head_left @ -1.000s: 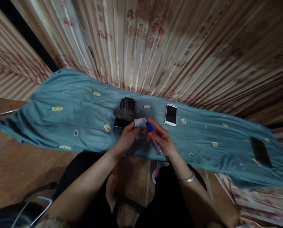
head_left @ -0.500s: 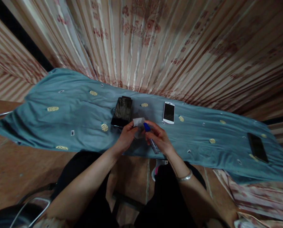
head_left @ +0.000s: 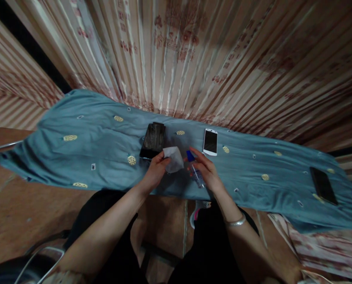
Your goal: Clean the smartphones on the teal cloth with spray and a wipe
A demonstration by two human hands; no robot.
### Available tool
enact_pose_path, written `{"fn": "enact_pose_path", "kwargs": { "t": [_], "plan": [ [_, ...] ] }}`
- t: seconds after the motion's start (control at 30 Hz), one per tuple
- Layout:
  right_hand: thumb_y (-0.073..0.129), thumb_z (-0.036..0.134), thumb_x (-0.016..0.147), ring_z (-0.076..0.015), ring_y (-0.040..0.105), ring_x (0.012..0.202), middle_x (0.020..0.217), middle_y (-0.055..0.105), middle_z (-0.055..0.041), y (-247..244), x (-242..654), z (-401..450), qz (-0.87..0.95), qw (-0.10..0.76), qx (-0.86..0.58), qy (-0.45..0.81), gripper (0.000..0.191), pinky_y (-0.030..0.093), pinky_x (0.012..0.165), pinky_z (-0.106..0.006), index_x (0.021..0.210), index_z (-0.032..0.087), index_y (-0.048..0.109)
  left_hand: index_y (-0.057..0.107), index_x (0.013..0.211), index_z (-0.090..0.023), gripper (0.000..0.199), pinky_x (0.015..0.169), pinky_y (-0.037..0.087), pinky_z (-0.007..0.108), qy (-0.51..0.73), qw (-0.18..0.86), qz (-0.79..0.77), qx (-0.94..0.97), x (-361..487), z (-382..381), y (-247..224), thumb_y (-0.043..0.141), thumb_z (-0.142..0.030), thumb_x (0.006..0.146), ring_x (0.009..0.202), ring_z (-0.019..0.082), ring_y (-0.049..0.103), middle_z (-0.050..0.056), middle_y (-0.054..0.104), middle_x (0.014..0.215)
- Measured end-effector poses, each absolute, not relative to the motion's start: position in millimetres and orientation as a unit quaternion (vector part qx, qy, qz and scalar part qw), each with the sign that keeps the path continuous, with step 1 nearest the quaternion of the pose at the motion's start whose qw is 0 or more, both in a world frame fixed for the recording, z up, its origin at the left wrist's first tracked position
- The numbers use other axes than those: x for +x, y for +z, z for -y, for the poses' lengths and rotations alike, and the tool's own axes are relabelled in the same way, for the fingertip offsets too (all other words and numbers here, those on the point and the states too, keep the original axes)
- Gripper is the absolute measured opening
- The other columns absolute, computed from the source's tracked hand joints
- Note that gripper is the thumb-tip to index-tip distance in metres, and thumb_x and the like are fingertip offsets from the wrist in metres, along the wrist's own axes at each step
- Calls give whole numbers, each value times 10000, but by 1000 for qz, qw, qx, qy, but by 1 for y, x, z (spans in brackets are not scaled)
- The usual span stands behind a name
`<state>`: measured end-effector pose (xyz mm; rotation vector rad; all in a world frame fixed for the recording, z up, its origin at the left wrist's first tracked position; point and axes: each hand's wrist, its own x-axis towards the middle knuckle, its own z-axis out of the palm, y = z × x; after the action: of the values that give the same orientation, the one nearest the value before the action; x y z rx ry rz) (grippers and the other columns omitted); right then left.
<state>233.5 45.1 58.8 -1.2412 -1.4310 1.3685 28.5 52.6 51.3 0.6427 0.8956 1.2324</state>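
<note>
Three devices [head_left: 210,142], likely phones, nearby; left hand [head_left: 156,169] pinches cloth [head_left: 174,159], right hand [head_left: 207,170] grips bottle [head_left: 198,176].

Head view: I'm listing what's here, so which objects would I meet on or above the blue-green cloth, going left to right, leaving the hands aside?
Glossy black item → thin white sheet → blue-topped clear bottle → white-framed phone → dark flat rectangular item.
</note>
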Motion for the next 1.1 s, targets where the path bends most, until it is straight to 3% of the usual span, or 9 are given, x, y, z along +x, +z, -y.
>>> {"fn": "enact_pose_path", "kwargs": {
  "t": [0.17,0.27,0.37,0.47,0.57,0.67,0.83,0.97,1.1],
  "plan": [
    [559,327,929,-294,779,992,1398,730,-179,35,240,-50,706,305,-567,295,734,632,925,-466,1637,179,435,794,962,-161,354,759,536,274,570,646,-425,279,26,-52,54,868,-250,627,785,162,688,12,776,845],
    [558,327,936,-357,748,1147,1385,729,-218,20,231,-50,756,261,-556,228,743,603,1013,-537,1635,122,411,807,950,-159,365,735,538,269,573,657,-420,253,25,-51,61,881,-248,604,751,152,688,10,787,853],
    [584,309,923,-364,696,1255,1383,733,-194,16,223,-51,770,283,-530,217,632,554,1100,-576,1537,166,549,800,876,-158,295,726,550,268,569,682,-406,215,24,-51,69,883,-252,609,709,141,688,6,784,808],
    [570,355,952,-321,676,1292,1354,760,-121,25,219,-53,706,392,-515,288,414,505,1166,-534,1316,246,736,798,860,-146,244,739,562,267,563,702,-394,186,24,-51,72,875,-250,653,704,135,693,17,792,810],
    [604,515,967,-273,743,1083,1099,827,-48,40,212,-54,577,473,-517,420,334,565,1044,-452,1065,283,823,802,901,-120,243,743,560,267,555,714,-384,186,24,-51,71,866,-252,706,714,136,696,38,796,835],
    [729,671,863,-226,727,830,826,792,-12,52,201,-51,495,469,-478,555,420,594,845,-374,802,263,808,802,919,-117,249,758,554,272,553,713,-377,208,26,-52,71,860,-264,727,737,149,701,47,790,825],
    [936,658,612,-183,682,731,800,781,13,56,184,-48,419,469,-457,629,473,580,656,-301,853,267,827,809,922,-142,297,740,543,279,560,697,-387,228,31,-54,70,876,-287,672,737,158,693,37,795,840],
    [919,624,623,-180,672,721,755,766,13,49,180,-50,400,498,-473,607,421,564,621,-288,789,253,806,822,941,-148,354,761,534,277,565,672,-397,269,32,-55,63,896,-336,651,759,158,686,38,801,858],
    [905,558,648,-183,666,697,731,757,12,47,183,-54,371,518,-469,612,358,545,615,-292,791,251,790,822,968,-157,321,830,532,292,562,605,-426,371,25,-62,54,838,-384,743,868,187,693,53,791,922]
  ]
}}
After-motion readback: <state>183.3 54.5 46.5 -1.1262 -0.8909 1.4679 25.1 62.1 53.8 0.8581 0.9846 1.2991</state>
